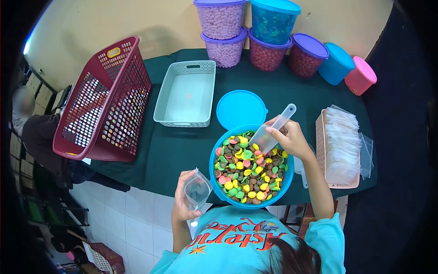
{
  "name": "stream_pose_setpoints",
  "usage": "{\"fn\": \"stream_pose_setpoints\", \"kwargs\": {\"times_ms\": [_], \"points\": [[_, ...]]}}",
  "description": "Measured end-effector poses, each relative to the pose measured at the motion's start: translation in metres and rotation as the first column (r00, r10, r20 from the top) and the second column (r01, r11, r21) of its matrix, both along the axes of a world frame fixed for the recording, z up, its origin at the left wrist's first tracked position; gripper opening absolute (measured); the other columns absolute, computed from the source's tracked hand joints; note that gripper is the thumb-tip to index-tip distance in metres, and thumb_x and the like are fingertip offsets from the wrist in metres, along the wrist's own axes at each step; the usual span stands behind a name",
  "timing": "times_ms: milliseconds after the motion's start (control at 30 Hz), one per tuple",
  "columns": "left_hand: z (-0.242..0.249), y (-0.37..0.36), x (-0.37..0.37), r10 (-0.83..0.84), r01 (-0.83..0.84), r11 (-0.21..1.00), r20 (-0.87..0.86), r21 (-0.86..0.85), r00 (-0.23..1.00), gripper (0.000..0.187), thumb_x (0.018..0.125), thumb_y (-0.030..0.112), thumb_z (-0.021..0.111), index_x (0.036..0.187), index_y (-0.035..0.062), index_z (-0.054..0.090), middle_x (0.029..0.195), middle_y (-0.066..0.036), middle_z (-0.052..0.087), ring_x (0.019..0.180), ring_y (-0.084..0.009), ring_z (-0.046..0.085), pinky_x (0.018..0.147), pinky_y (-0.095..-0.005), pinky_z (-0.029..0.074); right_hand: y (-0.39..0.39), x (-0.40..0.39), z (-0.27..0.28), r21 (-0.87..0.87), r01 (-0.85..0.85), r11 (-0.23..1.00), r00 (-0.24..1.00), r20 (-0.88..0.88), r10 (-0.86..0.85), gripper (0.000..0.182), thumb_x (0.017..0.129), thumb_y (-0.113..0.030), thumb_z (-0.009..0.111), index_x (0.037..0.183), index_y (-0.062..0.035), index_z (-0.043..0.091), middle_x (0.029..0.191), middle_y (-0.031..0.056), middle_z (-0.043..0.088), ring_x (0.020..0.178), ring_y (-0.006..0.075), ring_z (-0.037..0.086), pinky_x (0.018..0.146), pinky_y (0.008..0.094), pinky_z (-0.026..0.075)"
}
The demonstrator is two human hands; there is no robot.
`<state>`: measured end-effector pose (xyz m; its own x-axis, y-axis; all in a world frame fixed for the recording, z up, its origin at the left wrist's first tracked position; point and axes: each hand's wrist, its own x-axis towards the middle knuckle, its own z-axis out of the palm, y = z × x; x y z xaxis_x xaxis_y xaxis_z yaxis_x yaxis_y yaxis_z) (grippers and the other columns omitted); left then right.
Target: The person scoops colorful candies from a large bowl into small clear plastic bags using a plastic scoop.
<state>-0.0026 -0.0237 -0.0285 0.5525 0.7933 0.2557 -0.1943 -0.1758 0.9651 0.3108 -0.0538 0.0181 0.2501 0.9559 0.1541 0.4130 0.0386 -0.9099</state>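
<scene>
A blue tub full of green, yellow, pink and brown candies stands at the table's front edge. Over its upper right part, my right hand grips a clear plastic scoop, whose bowl dips among the candies. To the left of the tub, my left hand holds a clear plastic bag with its mouth spread open; no candy shows inside it. The tub's round blue lid lies flat just behind the tub.
A pale green basket and a tall maroon basket stand left. Right is a pink basket of clear bags. Lidded tubs line the back. Another person is at far left.
</scene>
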Motion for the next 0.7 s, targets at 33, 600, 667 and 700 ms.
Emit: {"fn": "stream_pose_setpoints", "kwargs": {"times_ms": [33, 600, 667, 700], "points": [[0.001, 0.001, 0.003, -0.006, 0.006, 1.0, -0.026, 0.003, 1.0, 0.095, 0.048, 0.052, 0.071, 0.12, 0.0002, 0.038, 0.103, -0.011, 0.038, 0.097, -0.0215, 0.045, 0.081, -0.0337, 0.039, -0.001, 0.0, 0.0, -0.003, -0.004, 1.0, 1.0, -0.003, 0.004, 0.028, 0.078, -0.02, 0.059, 0.089, 0.0063, 0.056, 0.082, 0.0153, 0.061, 0.075, 0.0218, 0.062, 0.067, 0.0324, 0.049], [0.007, 0.008, 0.032, 0.029, -0.028, 0.999, -0.043, 0.015, 0.999, 0.096, 0.044, 0.048, 0.073, 0.12, 0.0001, 0.039, 0.105, -0.011, 0.039, 0.098, -0.0218, 0.044, 0.083, -0.0332, 0.037, -0.029, -0.005, 0.014, 0.079, 0.13, 0.988, 0.992, -0.012, -0.129, 0.022, 0.078, -0.016, 0.059, 0.09, 0.0023, 0.057, 0.079, 0.0125, 0.061, 0.068, 0.0176, 0.061, 0.056, 0.0283, 0.048], [0.009, 0.01, 0.033, 0.042, -0.041, 0.999, -0.049, 0.016, 0.998, 0.097, 0.043, 0.051, 0.073, 0.12, 0.0006, 0.04, 0.103, -0.01, 0.039, 0.097, -0.0215, 0.045, 0.081, -0.0327, 0.038, -0.039, -0.002, 0.026, 0.083, 0.16, 0.984, 0.972, 0.16, -0.172, 0.022, 0.077, -0.015, 0.059, 0.091, 0.0013, 0.058, 0.078, 0.0129, 0.06, 0.066, 0.0202, 0.061, 0.056, 0.0295, 0.047], [0.008, 0.011, 0.033, 0.038, -0.037, 0.999, -0.051, 0.009, 0.998, 0.097, 0.043, 0.051, 0.073, 0.12, 0.0006, 0.04, 0.103, -0.01, 0.039, 0.097, -0.0215, 0.045, 0.081, -0.0327, 0.038, -0.043, -0.001, 0.027, 0.087, 0.187, 0.979, 0.921, 0.332, -0.205, 0.022, 0.076, -0.015, 0.06, 0.091, 0.0003, 0.058, 0.078, 0.0133, 0.059, 0.064, 0.0229, 0.06, 0.055, 0.0307, 0.047]]}}
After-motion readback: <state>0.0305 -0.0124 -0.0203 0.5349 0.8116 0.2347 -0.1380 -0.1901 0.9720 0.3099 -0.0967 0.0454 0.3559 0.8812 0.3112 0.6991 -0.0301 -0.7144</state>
